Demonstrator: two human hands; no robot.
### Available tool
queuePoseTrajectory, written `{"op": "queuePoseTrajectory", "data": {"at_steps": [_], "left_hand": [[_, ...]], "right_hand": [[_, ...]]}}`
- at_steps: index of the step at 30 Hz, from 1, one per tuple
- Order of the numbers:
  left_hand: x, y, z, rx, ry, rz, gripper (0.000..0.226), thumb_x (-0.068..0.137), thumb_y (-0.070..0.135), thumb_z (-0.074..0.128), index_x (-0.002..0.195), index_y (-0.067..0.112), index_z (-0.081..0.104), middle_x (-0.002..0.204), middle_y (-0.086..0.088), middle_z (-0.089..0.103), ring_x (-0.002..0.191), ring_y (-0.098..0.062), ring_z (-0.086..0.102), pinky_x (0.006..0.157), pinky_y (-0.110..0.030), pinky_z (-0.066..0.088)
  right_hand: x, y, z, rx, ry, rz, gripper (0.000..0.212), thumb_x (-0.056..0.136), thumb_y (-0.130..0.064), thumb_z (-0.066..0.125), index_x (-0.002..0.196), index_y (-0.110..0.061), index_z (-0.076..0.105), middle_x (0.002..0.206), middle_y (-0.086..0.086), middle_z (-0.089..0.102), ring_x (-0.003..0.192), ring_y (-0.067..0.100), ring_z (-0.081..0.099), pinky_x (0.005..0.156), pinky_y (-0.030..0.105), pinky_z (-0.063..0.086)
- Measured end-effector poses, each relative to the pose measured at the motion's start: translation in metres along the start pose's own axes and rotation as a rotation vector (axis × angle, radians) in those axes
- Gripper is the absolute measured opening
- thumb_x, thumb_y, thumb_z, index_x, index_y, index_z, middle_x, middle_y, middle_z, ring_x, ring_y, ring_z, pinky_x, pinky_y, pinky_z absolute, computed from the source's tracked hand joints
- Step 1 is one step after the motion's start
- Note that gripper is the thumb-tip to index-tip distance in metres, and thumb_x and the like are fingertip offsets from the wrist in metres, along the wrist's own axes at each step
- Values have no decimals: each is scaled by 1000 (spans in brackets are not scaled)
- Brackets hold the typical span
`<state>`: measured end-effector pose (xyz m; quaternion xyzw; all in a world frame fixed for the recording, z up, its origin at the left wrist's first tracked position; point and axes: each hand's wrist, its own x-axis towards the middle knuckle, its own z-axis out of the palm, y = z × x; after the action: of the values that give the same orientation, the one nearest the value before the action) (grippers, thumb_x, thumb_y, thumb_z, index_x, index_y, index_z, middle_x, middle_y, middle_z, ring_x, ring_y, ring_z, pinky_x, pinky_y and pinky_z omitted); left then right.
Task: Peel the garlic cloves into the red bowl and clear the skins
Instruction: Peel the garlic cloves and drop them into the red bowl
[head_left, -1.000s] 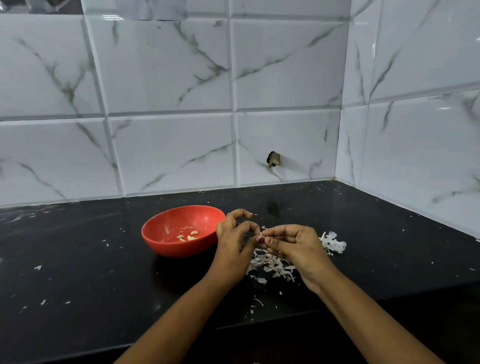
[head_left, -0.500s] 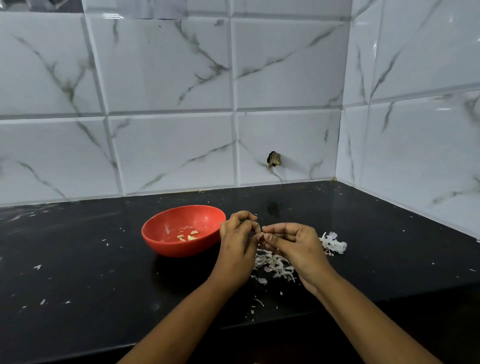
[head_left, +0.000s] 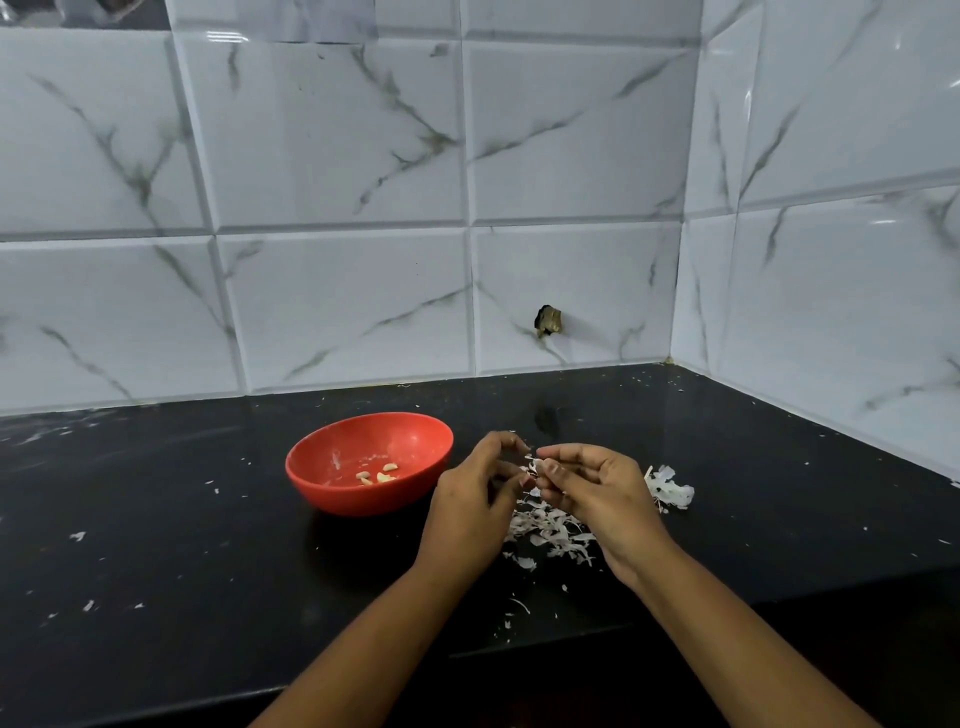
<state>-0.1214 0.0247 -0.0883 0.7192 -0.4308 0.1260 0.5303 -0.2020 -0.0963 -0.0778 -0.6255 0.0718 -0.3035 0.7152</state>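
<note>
**A:** Three or four peeled cloves (head_left: 376, 475) lie in the red bowl (head_left: 358, 501), going by the head view. How much is left to do?

**B:** Hard to say. I see no heap of unpeeled garlic on the black counter (head_left: 182, 545). The one garlic clove (head_left: 532, 466) I can make out is held up between the two hands, just right of the bowl.

**A:** Which hand has it?

**B:** Both. The right hand (head_left: 602, 499) pinches it between thumb and forefinger, with the other fingers loosely curled beneath. The left hand (head_left: 470, 512) has its fingers bent in, with the tips at the clove's papery skin. I judge it is picking the skin off. The clove is too small to tell how bare it is.

**A:** And the skins?

**B:** None are cleared. A loose pile of skins (head_left: 550, 530) lies on the counter under the hands and on their near side. A white clump (head_left: 670, 488) sits right of the right hand, and flecks are scattered over the left and the near side of the counter.

**A:** So where does that put things?

**B:** Peeling is under way, perhaps late on. This clove has yet to go into the bowl, and the clearing step is not yet begun.
</note>
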Motion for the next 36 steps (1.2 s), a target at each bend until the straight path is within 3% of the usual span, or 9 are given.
{"op": "queuePoseTrajectory", "data": {"at_steps": [4, 6, 10, 15, 19, 24, 27, 31, 36], "left_hand": [[0, -6, 1, 134, 53, -21, 21, 89, 8, 58, 89, 27, 66, 75, 10, 66, 61, -8, 58, 60, -30, 48], [0, -5, 1, 173, 16, -35, 15, 92, 16, 56, 90, 28, 65, 69, 11, 63, 56, -7, 53, 57, -28, 44], [-1, -3, 1, 306, -43, -38, 13, 95, 38, 51, 95, 28, 60, 73, 8, 65, 67, -12, 60, 63, -33, 50], [0, -4, 1, 345, -95, -28, 14, 98, 35, 43, 92, 26, 51, 74, 2, 66, 72, -21, 62, 66, -41, 50], [-1, 1, 0, 417, -66, 7, 13, 100, 34, 38, 95, 26, 47, 69, 2, 55, 72, -27, 58, 59, -36, 42], [-2, 4, -1, 459, -32, 7, 12, 99, 32, 40, 94, 26, 49, 74, -1, 59, 74, -26, 57, 61, -36, 43], [-1, 0, -1, 374, -55, 21, 20, 96, 33, 41, 86, 20, 52, 71, -1, 59, 68, -21, 55, 61, -37, 42], [3, -4, -1, -36, -132, -88, 27, 96, 14, 50, 69, 16, 54, 60, 5, 48, 57, -5, 42, 56, -23, 35], [5, -4, -3, -289, -217, -261, 26, 98, 11, 48, 75, 0, 56, 56, -2, 40, 48, -6, 35, 48, -21, 29]], "right_hand": [[1, 4, 1, -96, -29, -19, 10, 89, -1, 62, 92, -5, 71, 76, 6, 72, 67, 9, 66, 63, 18, 54], [2, 4, 2, -116, -41, -29, 11, 89, 1, 62, 89, -6, 71, 75, 4, 72, 69, 9, 67, 64, 18, 54], [1, 7, 4, -190, -95, -70, 11, 87, 0, 65, 87, -9, 71, 79, 4, 73, 77, 12, 70, 69, 22, 56], [2, 12, 5, -423, -57, -172, 13, 89, -3, 64, 88, -13, 72, 79, 2, 72, 77, 10, 69, 67, 21, 56], [-1, 15, 8, -701, -69, -336, 13, 91, -9, 61, 87, -13, 73, 67, -5, 66, 60, 3, 58, 56, 11, 43], [-2, 14, 8, -749, -67, -404, 21, 90, -5, 56, 75, -10, 69, 50, -8, 48, 49, 5, 45, 49, 13, 31], [-2, 15, 7, -834, -78, -442, 24, 90, -10, 54, 68, -12, 62, 52, -5, 48, 50, 9, 45, 49, 16, 29], [-1, 14, 3, -932, -81, -525, 28, 85, -25, 47, 65, -8, 57, 55, -1, 50, 55, 14, 46, 49, 20, 30], [1, 13, 0, -1053, -123, -596, 26, 85, -24, 46, 72, -9, 62, 63, -2, 53, 59, 14, 49, 54, 29, 40]]}}
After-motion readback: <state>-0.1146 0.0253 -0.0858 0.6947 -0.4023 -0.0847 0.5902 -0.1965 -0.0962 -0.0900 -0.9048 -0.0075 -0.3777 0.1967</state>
